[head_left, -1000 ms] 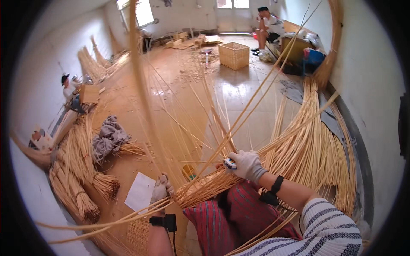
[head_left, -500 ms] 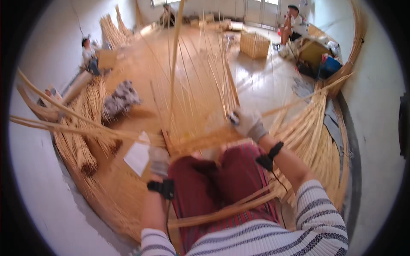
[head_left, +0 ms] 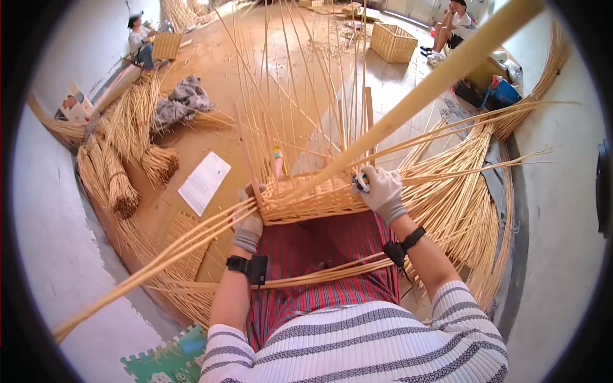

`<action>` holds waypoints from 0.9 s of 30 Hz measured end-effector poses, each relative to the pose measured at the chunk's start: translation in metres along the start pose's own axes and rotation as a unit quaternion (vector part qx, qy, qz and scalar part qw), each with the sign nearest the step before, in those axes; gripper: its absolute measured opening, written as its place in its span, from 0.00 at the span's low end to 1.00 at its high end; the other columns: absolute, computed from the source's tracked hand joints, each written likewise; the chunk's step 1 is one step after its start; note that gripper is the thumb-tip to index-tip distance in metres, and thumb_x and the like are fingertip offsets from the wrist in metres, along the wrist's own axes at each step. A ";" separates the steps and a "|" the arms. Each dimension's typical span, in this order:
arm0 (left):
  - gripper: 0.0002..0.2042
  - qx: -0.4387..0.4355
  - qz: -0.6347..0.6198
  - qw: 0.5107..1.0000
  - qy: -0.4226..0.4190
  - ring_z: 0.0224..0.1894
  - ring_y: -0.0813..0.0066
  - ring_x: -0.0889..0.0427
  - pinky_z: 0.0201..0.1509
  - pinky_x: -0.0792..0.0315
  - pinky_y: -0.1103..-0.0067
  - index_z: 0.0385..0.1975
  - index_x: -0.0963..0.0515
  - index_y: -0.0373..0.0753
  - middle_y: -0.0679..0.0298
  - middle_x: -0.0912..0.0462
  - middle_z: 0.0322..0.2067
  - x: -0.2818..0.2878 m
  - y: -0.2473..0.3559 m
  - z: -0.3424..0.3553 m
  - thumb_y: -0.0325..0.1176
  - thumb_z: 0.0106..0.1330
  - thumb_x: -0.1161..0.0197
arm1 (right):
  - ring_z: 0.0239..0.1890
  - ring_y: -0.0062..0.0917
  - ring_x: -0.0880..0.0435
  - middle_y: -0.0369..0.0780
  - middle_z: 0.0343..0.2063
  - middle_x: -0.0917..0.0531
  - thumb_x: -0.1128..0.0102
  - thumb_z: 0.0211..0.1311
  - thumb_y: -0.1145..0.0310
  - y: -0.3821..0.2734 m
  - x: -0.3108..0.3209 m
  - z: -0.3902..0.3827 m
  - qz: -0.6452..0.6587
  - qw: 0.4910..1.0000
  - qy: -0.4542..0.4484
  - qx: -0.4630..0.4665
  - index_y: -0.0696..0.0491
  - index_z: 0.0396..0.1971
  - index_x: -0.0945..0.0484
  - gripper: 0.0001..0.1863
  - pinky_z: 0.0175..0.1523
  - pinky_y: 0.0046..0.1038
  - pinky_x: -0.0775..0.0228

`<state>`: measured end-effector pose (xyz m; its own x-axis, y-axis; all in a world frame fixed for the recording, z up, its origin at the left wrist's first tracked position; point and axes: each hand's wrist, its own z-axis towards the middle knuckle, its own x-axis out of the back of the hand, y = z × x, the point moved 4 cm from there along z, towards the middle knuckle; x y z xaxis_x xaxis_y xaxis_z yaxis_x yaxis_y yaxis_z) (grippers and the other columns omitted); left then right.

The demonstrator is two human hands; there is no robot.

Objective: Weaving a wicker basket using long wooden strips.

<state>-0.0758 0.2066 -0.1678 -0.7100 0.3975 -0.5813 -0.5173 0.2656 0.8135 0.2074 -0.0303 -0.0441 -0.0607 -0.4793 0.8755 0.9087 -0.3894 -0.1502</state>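
A half-woven wicker basket [head_left: 313,207] with tall upright stakes rests at my lap, over a red striped cloth [head_left: 332,284]. My gloved left hand [head_left: 248,225] is closed at the basket's left corner; long willow rods [head_left: 172,262] pass across it toward the lower left. At the right end, my gloved right hand [head_left: 385,191] has its fingers curled round a small blue-and-dark object [head_left: 362,182], whose kind I cannot make out. Close to the camera, a thick pale rod [head_left: 434,76] slants from the basket up to the upper right.
Bundles of rods lie at the left [head_left: 118,185] and fan out at the right [head_left: 456,204]. A white sheet [head_left: 204,182] and a grey cloth [head_left: 183,102] are on the floor. Farther off are a finished-looking basket [head_left: 393,43] and two seated people [head_left: 142,41], [head_left: 452,29].
The rods at my left hand have swung down to the lower left. A thick rod now crosses the upper right. The basket shows more fully, and the view has tilted lower.
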 end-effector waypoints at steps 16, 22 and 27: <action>0.21 0.165 0.269 0.929 -0.194 0.40 0.75 0.18 0.49 0.23 0.79 0.64 0.32 0.41 0.62 0.16 0.34 -0.037 0.053 0.023 0.40 0.76 0.43 | 0.34 0.41 0.17 0.42 0.31 0.18 0.32 0.53 0.50 0.006 -0.012 0.004 -0.004 1.000 0.004 -0.015 0.45 0.39 0.23 0.19 0.41 0.43 0.30; 0.45 0.102 0.161 0.936 -0.295 0.49 0.68 0.18 0.59 0.26 0.73 0.69 0.37 0.35 0.58 0.16 0.43 -0.016 0.042 0.024 0.60 0.60 0.31 | 0.32 0.39 0.17 0.41 0.28 0.18 0.35 0.57 0.50 0.007 -0.019 -0.002 -0.025 0.997 -0.018 -0.065 0.43 0.35 0.22 0.15 0.38 0.43 0.29; 0.29 0.074 0.163 0.978 -0.110 0.47 0.66 0.16 0.54 0.21 0.73 0.66 0.34 0.35 0.54 0.15 0.43 -0.020 0.047 -0.009 0.49 0.74 0.42 | 0.32 0.38 0.17 0.40 0.28 0.18 0.35 0.57 0.48 0.001 -0.006 -0.012 0.003 1.000 0.005 -0.026 0.44 0.36 0.21 0.17 0.39 0.43 0.30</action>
<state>-0.0898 0.2032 -0.1180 -0.6977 0.6570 -0.2856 -0.1934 0.2111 0.9581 0.2043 -0.0370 -0.0550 -0.0606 -0.4898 0.8698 0.8863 -0.4273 -0.1789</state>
